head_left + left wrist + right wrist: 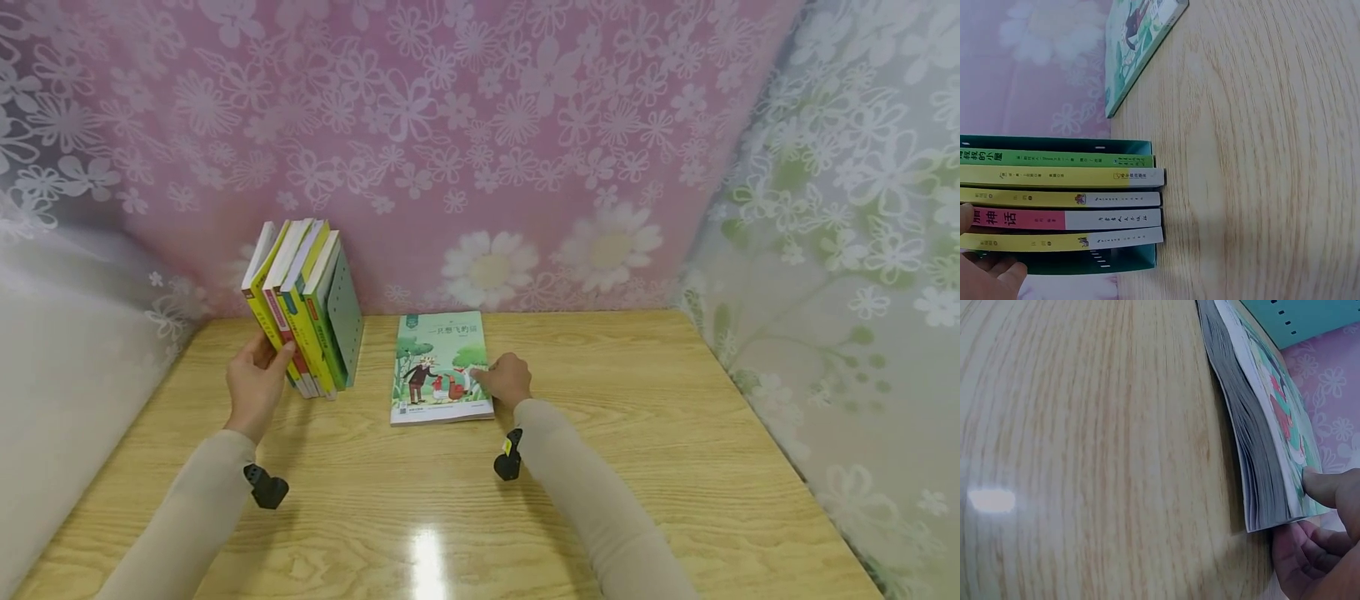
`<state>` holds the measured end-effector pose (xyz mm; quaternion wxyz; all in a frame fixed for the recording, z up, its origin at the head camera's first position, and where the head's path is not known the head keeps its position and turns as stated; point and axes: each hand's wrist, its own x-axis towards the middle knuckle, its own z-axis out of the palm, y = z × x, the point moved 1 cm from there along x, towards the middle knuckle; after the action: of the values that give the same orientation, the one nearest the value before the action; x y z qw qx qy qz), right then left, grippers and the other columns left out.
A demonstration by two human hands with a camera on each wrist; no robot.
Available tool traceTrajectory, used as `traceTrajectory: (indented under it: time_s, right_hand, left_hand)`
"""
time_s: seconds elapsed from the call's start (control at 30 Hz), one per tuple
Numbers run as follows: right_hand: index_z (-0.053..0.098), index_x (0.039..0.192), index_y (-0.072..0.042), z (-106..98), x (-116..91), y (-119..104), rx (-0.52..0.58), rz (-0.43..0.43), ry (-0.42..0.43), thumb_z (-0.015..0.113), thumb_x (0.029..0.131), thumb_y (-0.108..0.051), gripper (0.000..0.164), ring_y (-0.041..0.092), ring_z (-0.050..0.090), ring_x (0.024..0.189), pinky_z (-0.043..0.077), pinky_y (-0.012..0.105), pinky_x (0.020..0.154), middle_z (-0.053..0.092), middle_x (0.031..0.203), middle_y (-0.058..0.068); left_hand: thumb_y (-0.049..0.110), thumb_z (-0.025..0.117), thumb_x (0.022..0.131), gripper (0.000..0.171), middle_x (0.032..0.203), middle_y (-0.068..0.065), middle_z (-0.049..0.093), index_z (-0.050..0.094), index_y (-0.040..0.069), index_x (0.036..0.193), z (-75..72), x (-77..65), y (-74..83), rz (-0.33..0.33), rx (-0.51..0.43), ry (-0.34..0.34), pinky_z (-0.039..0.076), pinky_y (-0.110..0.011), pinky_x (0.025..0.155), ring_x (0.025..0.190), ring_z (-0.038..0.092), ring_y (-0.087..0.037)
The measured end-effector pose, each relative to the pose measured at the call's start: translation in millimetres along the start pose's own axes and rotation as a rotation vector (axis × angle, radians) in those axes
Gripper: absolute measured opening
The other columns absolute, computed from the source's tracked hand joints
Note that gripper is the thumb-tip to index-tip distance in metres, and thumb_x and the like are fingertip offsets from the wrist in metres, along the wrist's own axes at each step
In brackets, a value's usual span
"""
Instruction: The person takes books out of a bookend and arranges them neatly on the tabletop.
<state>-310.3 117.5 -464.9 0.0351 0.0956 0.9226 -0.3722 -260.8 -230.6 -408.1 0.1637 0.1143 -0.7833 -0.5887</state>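
Note:
At the left, a row of upright books (303,321) with yellow, pink and green spines stands in a green perforated book holder (347,312). My left hand (258,375) grips the row's left end, its thumb on the pink spine (1035,218) and its curled fingers beside the outermost yellow book (1054,242). A light-green picture-cover paperback (441,367) lies flat, right of the holder. My right hand (507,379) pinches its right edge; in the right wrist view, the thumb (1322,486) presses the cover while the other fingers reach below the page block.
The wood-grain table (600,383) runs back to a pink flowered cloth (480,167). Pale cloth hangs at the left (75,358), and a white flowered cloth (847,275) borders the right edge. Black cameras are strapped to both wrists.

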Motion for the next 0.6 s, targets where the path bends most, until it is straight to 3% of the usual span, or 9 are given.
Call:
traceTrajectory:
  time_s: [0.27,0.4,0.5,0.6]
  right_hand:
    - [0.064,0.061,-0.004,-0.7,-1.9,2.4,0.015,-0.028,0.029,0.076,0.083,-0.033,0.039,0.015,0.042,0.057,0.036,0.027,0.051,0.048,0.056,-0.002]
    - [0.069,0.061,-0.002,-2.1,-4.6,3.1,0.018,-0.049,0.041,0.076,0.083,-0.029,0.036,0.016,0.047,0.055,0.042,0.029,0.053,0.061,0.058,0.003]
    - [0.074,0.067,-0.002,-3.6,-7.0,3.1,0.018,-0.07,0.061,0.077,0.083,-0.026,0.03,0.021,0.059,0.066,0.053,0.037,0.065,0.07,0.071,0.009]
    - [0.076,0.073,-0.002,-5.0,-8.4,3.0,0.021,-0.085,0.071,0.077,0.083,-0.025,0.025,0.028,0.064,0.08,0.055,0.045,0.078,0.073,0.082,0.011]
  left_hand:
    - [0.031,0.055,0.097,0.058,0.144,-0.013,0.046,0.037,0.008,0.148,0.8,3.0,-3.0,-0.014,0.054,-0.032,0.042,-0.041,0.105,0.13,0.047,-0.026]
    - [0.034,0.056,0.096,0.06,0.145,-0.012,0.045,0.037,0.01,0.148,-0.2,2.9,-4.2,-0.042,0.053,-0.026,0.042,-0.041,0.105,0.13,0.047,-0.026]
    - [0.035,0.057,0.096,0.06,0.144,-0.011,0.046,0.039,0.011,0.147,-1.2,2.9,-4.7,-0.054,0.046,-0.015,0.043,-0.04,0.104,0.129,0.048,-0.025]
    - [0.036,0.058,0.095,0.058,0.143,-0.011,0.048,0.041,0.011,0.145,-0.5,2.8,-4.6,-0.049,0.05,-0.004,0.044,-0.039,0.103,0.128,0.05,-0.025]
